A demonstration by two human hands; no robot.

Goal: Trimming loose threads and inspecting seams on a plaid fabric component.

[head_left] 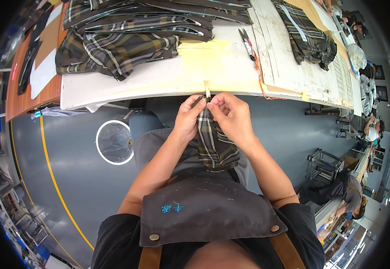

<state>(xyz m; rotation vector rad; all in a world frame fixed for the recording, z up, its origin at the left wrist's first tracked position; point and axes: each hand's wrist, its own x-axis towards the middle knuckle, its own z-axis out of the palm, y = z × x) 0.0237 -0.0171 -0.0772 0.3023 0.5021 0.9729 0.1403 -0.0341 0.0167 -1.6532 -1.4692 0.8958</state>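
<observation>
At the table's near edge, my left hand (187, 117) and my right hand (230, 117) pinch the top of a dark plaid fabric piece (208, 139). Its lower part hangs down over my lap. Between my fingertips the cloth meets a small pale upright peg (207, 86) at the table edge; exactly how they touch is too small to make out. Both hands are closed, with thumbs and forefingers close together.
A pile of plaid pieces with zippers (127, 49) lies on the white table (127, 87) at the far left. Scissors (247, 44) with an orange cord lie right of centre, and another plaid piece (309, 38) farther right. A white-rimmed bin (98, 142) stands on the floor. A co-worker (352, 197) sits at right.
</observation>
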